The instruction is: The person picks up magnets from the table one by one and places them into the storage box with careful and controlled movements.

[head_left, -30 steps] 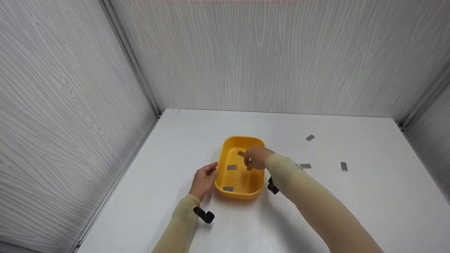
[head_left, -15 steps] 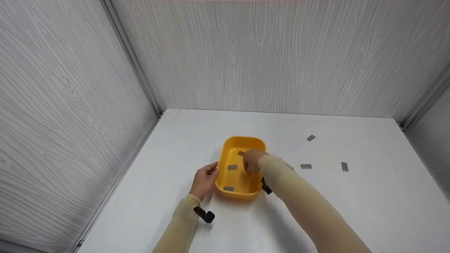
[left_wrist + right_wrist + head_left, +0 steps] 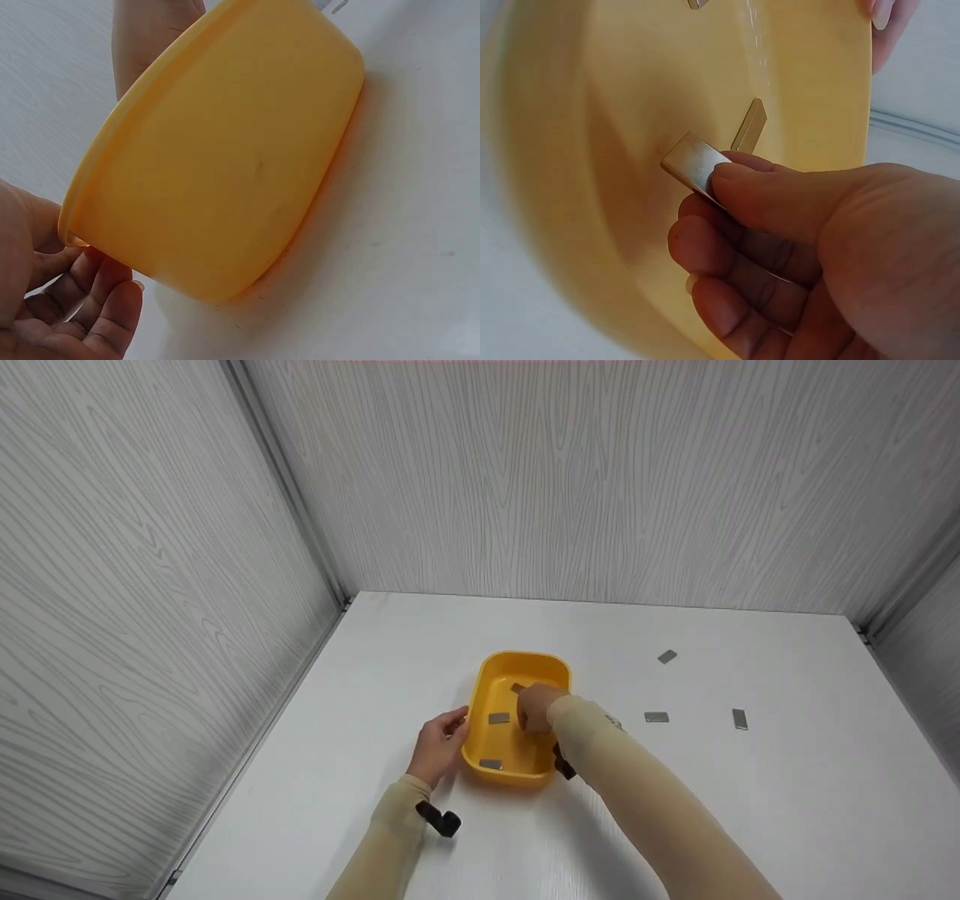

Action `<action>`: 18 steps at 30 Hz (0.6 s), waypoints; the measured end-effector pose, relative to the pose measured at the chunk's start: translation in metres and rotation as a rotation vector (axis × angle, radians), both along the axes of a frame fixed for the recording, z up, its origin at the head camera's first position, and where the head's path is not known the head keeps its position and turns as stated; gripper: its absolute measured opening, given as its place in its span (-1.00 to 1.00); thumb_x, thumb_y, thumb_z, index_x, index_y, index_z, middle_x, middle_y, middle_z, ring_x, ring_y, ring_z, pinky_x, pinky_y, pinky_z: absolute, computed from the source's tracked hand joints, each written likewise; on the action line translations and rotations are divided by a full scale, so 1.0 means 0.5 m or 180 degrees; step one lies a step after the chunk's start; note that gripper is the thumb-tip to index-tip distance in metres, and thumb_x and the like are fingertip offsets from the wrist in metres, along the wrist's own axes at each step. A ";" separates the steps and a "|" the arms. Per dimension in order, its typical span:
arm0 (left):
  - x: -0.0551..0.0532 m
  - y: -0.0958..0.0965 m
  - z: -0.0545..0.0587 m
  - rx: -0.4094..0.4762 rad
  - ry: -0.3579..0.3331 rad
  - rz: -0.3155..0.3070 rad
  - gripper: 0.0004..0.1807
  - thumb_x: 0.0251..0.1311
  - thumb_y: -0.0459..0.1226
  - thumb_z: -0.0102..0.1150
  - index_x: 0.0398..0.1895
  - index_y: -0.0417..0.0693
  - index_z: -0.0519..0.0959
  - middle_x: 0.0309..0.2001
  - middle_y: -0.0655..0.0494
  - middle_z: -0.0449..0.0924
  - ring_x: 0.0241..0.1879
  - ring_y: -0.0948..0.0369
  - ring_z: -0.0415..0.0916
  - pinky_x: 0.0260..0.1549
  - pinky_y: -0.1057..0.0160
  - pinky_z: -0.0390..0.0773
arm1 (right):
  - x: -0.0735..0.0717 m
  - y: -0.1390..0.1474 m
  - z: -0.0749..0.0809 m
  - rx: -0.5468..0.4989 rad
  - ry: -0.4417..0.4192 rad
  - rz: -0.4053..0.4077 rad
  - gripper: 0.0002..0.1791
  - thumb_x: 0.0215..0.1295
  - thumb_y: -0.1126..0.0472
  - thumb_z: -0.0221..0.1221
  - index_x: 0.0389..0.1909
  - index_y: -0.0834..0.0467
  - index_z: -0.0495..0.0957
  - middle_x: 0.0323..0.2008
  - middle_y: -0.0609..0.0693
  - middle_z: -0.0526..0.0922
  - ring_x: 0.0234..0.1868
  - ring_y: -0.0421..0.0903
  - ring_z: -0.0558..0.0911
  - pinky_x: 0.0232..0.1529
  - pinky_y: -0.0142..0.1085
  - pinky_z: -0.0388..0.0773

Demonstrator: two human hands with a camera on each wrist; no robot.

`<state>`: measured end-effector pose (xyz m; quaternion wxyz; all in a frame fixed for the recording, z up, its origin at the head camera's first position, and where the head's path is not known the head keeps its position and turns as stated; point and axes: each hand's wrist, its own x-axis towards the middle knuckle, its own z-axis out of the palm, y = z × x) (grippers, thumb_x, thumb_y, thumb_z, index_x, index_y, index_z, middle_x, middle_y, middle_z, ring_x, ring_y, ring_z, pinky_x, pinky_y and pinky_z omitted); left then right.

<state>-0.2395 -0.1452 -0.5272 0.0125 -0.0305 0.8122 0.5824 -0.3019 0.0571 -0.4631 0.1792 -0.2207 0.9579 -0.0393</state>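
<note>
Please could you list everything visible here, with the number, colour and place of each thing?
table: 1, white, centre of view
tub: 1, yellow, on the table
metal plates in the tub: 3, silver-grey, lying on its floor
metal plates on the table: 3, silver-grey, right of the tub
held metal plate: 1, silver-grey, over the tub's floor
wood-grain panels: 3, pale grey, left, behind and right
corner strips: 2, grey, back corners
wrist devices: 2, black, one per wrist
sleeves: 2, beige, on the forearms
left grip: 1, bare, holding the tub's rim
right grip: 1, bare, pinching the held metal plate
</note>
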 end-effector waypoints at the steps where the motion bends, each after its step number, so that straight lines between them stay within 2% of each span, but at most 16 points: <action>1: 0.000 0.000 0.000 -0.0005 0.0011 -0.0009 -0.58 0.38 -0.22 0.06 0.28 -0.02 0.45 0.04 0.13 0.53 0.01 0.18 0.42 0.09 0.21 0.45 | -0.001 0.000 -0.002 -0.0003 0.0016 0.0005 -0.89 0.17 0.20 0.33 -0.28 -0.02 0.75 -0.26 -0.14 0.70 -0.26 -0.18 0.58 -0.10 -0.26 0.57; 7: 0.000 -0.001 0.000 0.0013 0.0010 -0.0008 -0.58 0.38 -0.23 0.05 0.28 -0.04 0.45 0.01 0.11 0.53 0.00 0.16 0.42 0.07 0.20 0.46 | -0.002 -0.001 -0.011 -0.0015 0.0036 -0.0002 -0.90 0.17 0.21 0.33 -0.29 0.01 0.75 -0.28 -0.12 0.71 -0.27 -0.16 0.59 -0.10 -0.24 0.57; 15: 0.000 -0.001 0.000 -0.0021 0.0004 -0.0005 -0.58 0.38 -0.20 0.06 0.27 -0.02 0.46 0.03 0.12 0.53 0.00 0.18 0.44 0.05 0.22 0.48 | -0.004 -0.002 -0.020 -0.0061 -0.0027 -0.0154 -0.91 0.15 0.21 0.35 -0.30 0.05 0.71 -0.38 -0.11 0.64 -0.34 -0.11 0.56 -0.19 -0.21 0.57; 18: 0.001 -0.001 0.003 -0.0003 0.0087 -0.0051 -0.58 0.38 -0.22 0.05 0.27 -0.07 0.46 0.03 0.07 0.54 -0.01 0.17 0.45 0.02 0.22 0.49 | -0.008 -0.002 -0.025 -0.0007 0.0030 -0.0024 -0.89 0.09 0.19 0.40 -0.35 0.07 0.71 -0.40 -0.10 0.66 -0.35 -0.11 0.58 -0.21 -0.23 0.58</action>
